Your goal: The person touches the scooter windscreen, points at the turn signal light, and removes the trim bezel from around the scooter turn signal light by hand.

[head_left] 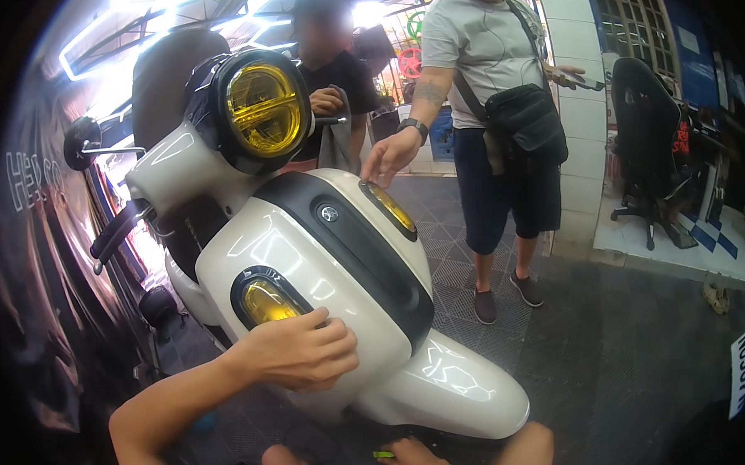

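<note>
A cream scooter (369,307) stands before me, with a black centre panel (351,252) and yellow-tinted lamps. My left hand (313,352) rests at the lower edge of the yellow turn signal (265,301) on the left of the front panel. Its fingers are curled together, and whatever they may pinch is hidden. Low between my knees, my right hand (412,457) is closed on a small bright green tool (383,455), whose exact kind I cannot make out. Above, the round headlight (267,110) has a yellow lens.
A person in a grey T-shirt (480,54) touches the other turn signal (390,210) and holds a phone (591,82). Behind the scooter, a person in black (333,81) holds a grey cloth (339,140). The front fender (457,390) juts toward my knees. An office chair (651,145) stands at right.
</note>
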### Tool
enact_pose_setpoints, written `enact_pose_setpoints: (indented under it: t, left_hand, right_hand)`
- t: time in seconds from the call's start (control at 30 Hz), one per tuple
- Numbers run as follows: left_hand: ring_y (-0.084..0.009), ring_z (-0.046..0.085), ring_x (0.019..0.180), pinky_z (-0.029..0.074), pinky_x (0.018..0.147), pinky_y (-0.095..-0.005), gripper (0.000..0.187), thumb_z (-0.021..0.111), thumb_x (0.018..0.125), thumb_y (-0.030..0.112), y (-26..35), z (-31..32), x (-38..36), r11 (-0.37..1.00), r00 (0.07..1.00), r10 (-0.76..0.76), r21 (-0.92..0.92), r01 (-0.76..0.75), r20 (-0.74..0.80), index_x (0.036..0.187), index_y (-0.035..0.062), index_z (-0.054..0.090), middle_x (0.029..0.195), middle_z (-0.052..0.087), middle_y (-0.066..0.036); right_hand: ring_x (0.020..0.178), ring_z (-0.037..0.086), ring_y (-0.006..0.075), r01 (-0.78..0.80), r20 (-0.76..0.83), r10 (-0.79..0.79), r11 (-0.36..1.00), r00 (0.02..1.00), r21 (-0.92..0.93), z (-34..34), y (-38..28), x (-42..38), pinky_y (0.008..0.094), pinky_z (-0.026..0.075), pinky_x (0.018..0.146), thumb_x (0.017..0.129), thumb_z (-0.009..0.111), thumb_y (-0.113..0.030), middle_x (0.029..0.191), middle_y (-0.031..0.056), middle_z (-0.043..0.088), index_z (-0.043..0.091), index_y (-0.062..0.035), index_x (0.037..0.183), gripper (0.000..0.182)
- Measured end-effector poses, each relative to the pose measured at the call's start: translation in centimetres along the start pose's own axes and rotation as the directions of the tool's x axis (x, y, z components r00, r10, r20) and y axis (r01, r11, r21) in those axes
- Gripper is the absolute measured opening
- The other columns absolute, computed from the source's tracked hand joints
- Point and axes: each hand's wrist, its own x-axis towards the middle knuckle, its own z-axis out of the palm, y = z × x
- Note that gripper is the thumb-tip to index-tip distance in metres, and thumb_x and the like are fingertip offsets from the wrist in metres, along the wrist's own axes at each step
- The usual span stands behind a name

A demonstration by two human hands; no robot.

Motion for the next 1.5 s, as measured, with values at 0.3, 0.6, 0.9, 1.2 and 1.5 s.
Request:
enact_pose_setpoints:
  t: [0.3,0.6,0.9,1.2,1.5]
  left_hand:
    - [-0.0178,0.056,0.085,0.044,0.076,-0.0309,0.028,0.066,0.089,0.04,-0.9,-1.1,0.7,0.969,0.998,-0.028,-0.242,0.042,0.064,0.092,0.0143,0.057,0.089,0.054,-0.002]
    - [-0.0321,0.064,0.074,0.052,0.07,-0.0423,0.059,0.047,0.103,0.058,-1.9,-0.4,2.5,0.856,0.976,-0.208,-0.473,0.21,0.056,0.089,0.0025,0.06,0.068,0.064,-0.013]
    - [-0.0396,0.065,0.065,0.052,0.062,-0.0475,0.07,0.039,0.104,0.063,-2.5,-0.8,3.4,0.793,0.948,-0.262,-0.52,0.318,0.179,0.087,-0.0007,0.064,0.062,0.061,-0.019]
    - [-0.0373,0.064,0.056,0.051,0.057,-0.0457,0.077,0.043,0.099,0.071,-1.6,0.2,3.9,0.824,0.94,-0.303,-0.453,0.341,0.158,0.083,-0.0009,0.067,0.056,0.059,-0.018]
    - [-0.0341,0.068,0.063,0.049,0.064,-0.044,0.077,0.052,0.088,0.078,-0.7,0.6,5.0,0.838,0.856,-0.409,-0.241,0.489,0.316,0.082,0.0044,0.074,0.067,0.068,-0.018]
  right_hand:
    - [0.087,0.073,0.0384,-0.035,0.015,0.035,0.999,0.999,0.017,-0.2,0.6,0.5,0.0492,0.056,0.09,0.095,0.066,-0.043,0.089,0.0191,0.075,0.075,-0.0126,0.121,0.042]
    - [0.085,0.072,0.0392,-0.07,0.019,0.068,0.991,0.997,0.115,-2.0,0.3,0.7,0.0503,0.056,0.087,0.093,0.07,-0.037,0.089,0.0195,0.075,0.076,-0.0118,0.113,0.033]
    - [0.087,0.072,0.0394,-0.109,0.051,0.105,0.99,0.993,0.085,-2.1,-0.5,0.7,0.0493,0.055,0.089,0.093,0.07,-0.038,0.089,0.0199,0.075,0.076,-0.011,0.114,0.034]
    - [0.087,0.072,0.0394,-0.116,0.046,0.113,0.99,0.993,0.074,-2.0,-0.6,-0.1,0.047,0.057,0.083,0.093,0.071,-0.04,0.094,0.0205,0.075,0.075,-0.0091,0.114,0.037]
    - [0.082,0.07,0.0427,-0.059,-0.214,0.067,0.997,0.975,0.044,1.0,0.3,0.9,0.0529,0.055,0.075,0.085,0.07,-0.038,0.084,0.0217,0.072,0.076,-0.0082,0.092,0.031]
